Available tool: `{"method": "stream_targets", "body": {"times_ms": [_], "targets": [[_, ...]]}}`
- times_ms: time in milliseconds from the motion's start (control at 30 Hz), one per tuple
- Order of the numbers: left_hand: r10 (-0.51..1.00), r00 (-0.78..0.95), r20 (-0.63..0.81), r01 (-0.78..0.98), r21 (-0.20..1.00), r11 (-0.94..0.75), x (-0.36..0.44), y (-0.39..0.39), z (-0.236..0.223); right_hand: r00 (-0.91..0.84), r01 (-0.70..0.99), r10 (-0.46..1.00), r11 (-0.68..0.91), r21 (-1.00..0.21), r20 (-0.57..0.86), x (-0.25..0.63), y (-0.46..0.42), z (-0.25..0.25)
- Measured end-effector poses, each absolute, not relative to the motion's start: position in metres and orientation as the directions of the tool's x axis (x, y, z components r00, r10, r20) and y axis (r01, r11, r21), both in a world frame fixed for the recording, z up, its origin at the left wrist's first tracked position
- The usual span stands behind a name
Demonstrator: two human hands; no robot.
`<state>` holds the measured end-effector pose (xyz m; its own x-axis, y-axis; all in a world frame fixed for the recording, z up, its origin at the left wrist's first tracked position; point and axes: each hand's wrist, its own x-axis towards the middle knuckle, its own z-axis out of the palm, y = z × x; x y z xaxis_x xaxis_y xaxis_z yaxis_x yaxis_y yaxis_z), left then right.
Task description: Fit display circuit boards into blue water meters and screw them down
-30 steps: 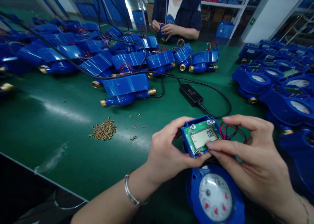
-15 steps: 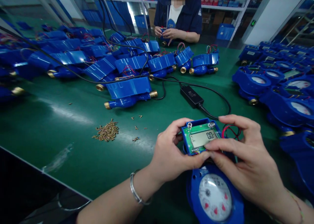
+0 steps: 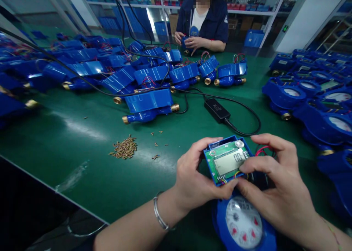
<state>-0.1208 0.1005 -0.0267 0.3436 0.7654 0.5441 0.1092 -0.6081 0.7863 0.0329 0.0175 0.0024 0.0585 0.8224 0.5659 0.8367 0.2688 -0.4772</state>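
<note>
A blue water meter [image 3: 217, 218] with a white dial lies nearest me, low in the head view. At its upper end, a blue housing holds a green circuit board [image 3: 211, 159] whose display [image 3: 227, 164] shows zeros. My left hand [image 3: 196, 174] grips the housing's left side, thumb along its lower edge. My right hand [image 3: 277, 177] is curled at the housing's right side, its index finger and thumb at the board's lower right corner beside coloured wires [image 3: 238, 174]. Red wires [image 3: 262, 150] loop behind the right fingers. The housing's underside is hidden.
Small brass screws [image 3: 125, 147] lie piled on the green table [image 3: 96, 163], with several loose ones nearby. A black adapter box [image 3: 217, 110] on a cable lies beyond the meter. Blue meters [image 3: 150, 100] crowd the left and back, others [image 3: 291, 93] the right. Across sits a co-worker [image 3: 200, 27].
The view has shifted slightly, so the scene sits a little further right. The board has tilted in my hands, and my right fingers have moved slightly toward its lower right corner, exposing yellow wires.
</note>
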Motion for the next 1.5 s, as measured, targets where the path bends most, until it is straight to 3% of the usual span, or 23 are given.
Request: {"method": "stream_targets", "body": {"times_ms": [267,700,933,1167,1500], "targets": [[0.717,0.339,0.609,0.17,0.71,-0.683,-0.121,0.097,-0.024,0.069,0.883,0.832,0.205,-0.421,0.551,0.031,0.01,0.01],[0.73,0.391,0.56,0.093,0.765,-0.637,-0.12,0.093,-0.024,-0.028,0.841,0.876,0.281,-0.462,0.481,0.039,0.009,0.011],[0.787,0.404,0.466,0.025,0.855,-0.518,-0.122,0.096,-0.023,-0.083,0.837,0.883,0.313,-0.448,0.462,0.042,0.01,0.012],[0.793,0.457,0.403,-0.085,0.907,-0.412,-0.122,0.098,-0.021,0.002,0.834,0.83,0.306,-0.458,0.558,0.035,0.018,0.003],[0.78,0.456,0.43,-0.034,0.884,-0.467,-0.121,0.099,-0.027,-0.01,0.825,0.756,0.376,-0.422,0.654,0.033,0.022,-0.002]]}}
